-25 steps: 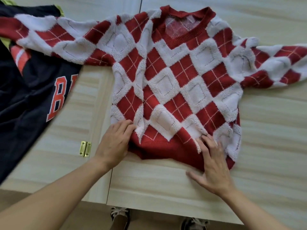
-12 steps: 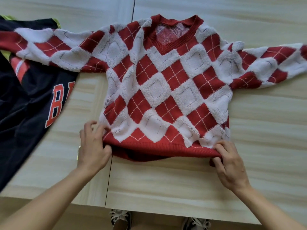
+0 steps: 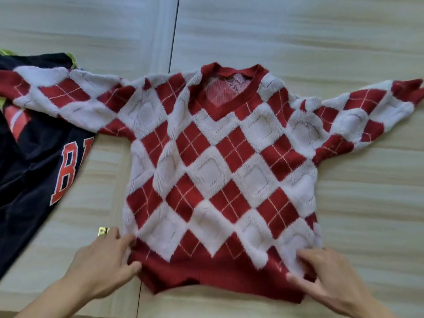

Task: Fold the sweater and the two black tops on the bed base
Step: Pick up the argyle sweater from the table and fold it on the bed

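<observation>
**Hands, 2.** Left hand [image 3: 103,265]: forearm enters from the lower left. The fingers are straight and spread, with fingertips and thumb resting on the sweater's lower left corner. It holds nothing. Right hand [image 3: 328,278]: forearm enters from the lower right. The fingers lie flat and apart on the lower right corner, with the thumb on the red hem. Nothing is gripped.

**Hinge, 1.** Brass hinge [image 3: 102,231] on the bed base, just beside the left hand's fingers and partly hidden by them.

**Sweater, 1.** Red and white diamond-pattern sweater [image 3: 220,180] with a red V-neck and red hem. It lies front up and flat on the bed base, hem nearest and collar farthest. Both sleeves are spread outward, and the left one lies across the black top.

**Black top, 1 seen.** Black top [image 3: 27,171] with red lettering, of which only "B" is readable. It lies at the left edge, apart from the sweater's body. Yellow-green trim [image 3: 73,61] shows at its far edge; whether a second top lies there cannot be told.

**Bed base, 1.** Pale wood-grain bed base [image 3: 355,226], two panels meeting at a dark seam [image 3: 174,31].
</observation>
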{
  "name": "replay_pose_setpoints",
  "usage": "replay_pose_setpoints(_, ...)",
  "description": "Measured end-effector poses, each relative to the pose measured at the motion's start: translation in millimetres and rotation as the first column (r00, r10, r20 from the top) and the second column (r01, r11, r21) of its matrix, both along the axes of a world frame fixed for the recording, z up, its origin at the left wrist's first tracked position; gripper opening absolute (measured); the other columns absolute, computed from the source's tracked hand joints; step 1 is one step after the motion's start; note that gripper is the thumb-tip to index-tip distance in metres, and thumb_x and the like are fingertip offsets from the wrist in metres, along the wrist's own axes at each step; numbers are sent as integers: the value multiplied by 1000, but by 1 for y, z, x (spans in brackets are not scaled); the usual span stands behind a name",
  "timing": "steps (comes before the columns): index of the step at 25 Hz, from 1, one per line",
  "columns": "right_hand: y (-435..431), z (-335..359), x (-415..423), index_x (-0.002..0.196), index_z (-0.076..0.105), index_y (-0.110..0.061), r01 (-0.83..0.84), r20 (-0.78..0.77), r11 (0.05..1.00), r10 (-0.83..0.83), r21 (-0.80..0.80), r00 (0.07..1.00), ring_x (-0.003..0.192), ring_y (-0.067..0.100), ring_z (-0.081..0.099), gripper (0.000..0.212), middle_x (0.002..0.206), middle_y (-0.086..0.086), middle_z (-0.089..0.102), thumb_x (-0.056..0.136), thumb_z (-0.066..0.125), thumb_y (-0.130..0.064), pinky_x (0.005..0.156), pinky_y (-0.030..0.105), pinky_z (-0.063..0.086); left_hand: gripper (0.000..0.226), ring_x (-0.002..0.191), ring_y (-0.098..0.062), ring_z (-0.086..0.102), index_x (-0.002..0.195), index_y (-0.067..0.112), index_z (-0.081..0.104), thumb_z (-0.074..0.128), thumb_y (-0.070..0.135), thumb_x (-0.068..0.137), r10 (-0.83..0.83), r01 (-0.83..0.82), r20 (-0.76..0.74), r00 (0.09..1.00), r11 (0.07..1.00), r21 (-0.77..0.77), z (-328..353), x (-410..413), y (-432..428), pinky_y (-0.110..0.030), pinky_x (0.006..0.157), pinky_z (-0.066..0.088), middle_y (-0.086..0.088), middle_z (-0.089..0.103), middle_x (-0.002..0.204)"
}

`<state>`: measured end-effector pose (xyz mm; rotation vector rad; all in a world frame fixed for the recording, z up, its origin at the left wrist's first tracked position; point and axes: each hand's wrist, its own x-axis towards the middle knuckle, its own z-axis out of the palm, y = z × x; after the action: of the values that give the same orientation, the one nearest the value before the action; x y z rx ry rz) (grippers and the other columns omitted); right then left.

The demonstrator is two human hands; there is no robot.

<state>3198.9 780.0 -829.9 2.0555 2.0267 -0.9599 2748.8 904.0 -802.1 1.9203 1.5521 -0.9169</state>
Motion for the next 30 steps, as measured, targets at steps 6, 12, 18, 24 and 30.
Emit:
replay_pose_setpoints(6,175,-6,-34,106,55,-21,72,-52,891,-55,449,997,91,14,50,29,103,-4,52,86,63,-41,76,28,44,34,115,-30,50,119,16,63,51,32,92,-147,-135,400,905,791,597,-26,97,127,-45,92,47,-9,55,125)
replay_pose_setpoints(12,353,-42,23,124,54,-16,176,174,877,-278,447,945,116,33,52,49,124,12,54,93,56,-54,97,49,43,41,130,-40,45,135,12,54,49,36,101,-91,-47,163,982,726,687,-63,114,313,-55,109,33,-19,50,141)
replay_pose_setpoints(18,349,-47,70,104,52,-12,213,226,824,-376,525,898,83,45,63,40,90,25,65,103,39,-50,66,42,36,35,79,-41,61,91,9,50,36,37,106,-140,17,108,984,682,731,-66,69,340,-47,69,44,-26,65,89)
replay_pose_setpoints(24,358,-54,71,114,53,-9,262,141,701,-461,663,876,107,37,52,37,115,20,58,103,36,-40,92,50,37,30,128,-39,39,122,10,53,49,26,98,-159,-73,203,966,585,807,-60,134,323,-52,106,27,-21,45,137)
replay_pose_setpoints(30,296,-51,182,144,49,-12,360,96,802,-455,477,885,138,36,41,67,148,18,47,100,21,-53,116,54,29,66,154,-31,20,151,17,41,32,55,97,-565,238,477,673,776,584,-73,264,214,-48,123,21,-12,28,165)
